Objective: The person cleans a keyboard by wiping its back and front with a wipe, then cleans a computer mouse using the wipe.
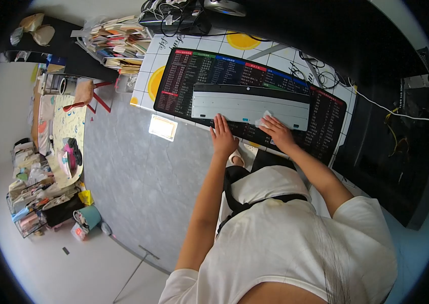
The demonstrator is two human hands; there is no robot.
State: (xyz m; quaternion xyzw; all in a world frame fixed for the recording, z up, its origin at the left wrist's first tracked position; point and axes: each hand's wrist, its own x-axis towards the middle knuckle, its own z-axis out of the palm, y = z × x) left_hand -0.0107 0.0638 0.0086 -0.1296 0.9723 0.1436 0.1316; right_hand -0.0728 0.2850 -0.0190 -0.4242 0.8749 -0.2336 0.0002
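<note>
A flat grey panel with a black strip along its far edge, looking like an upturned keyboard [224, 105], lies on a large dark printed desk mat [179, 76]. My left hand [223, 136] rests at the panel's near edge, left of its middle, its fingers stretched out and fairly close together. My right hand [278, 133] presses a crumpled white tissue [263, 119] onto the panel's near part, right of the middle. Part of the tissue is hidden under the fingers.
A tiled-pattern desk [145, 66] bears the mat. Behind are a black monitor [326, 30] and loose cables [321, 76]. Stacked papers [118, 40] stand at the back left; an open black computer case [387, 147] is at the right. A red-legged stool [85, 93] stands left.
</note>
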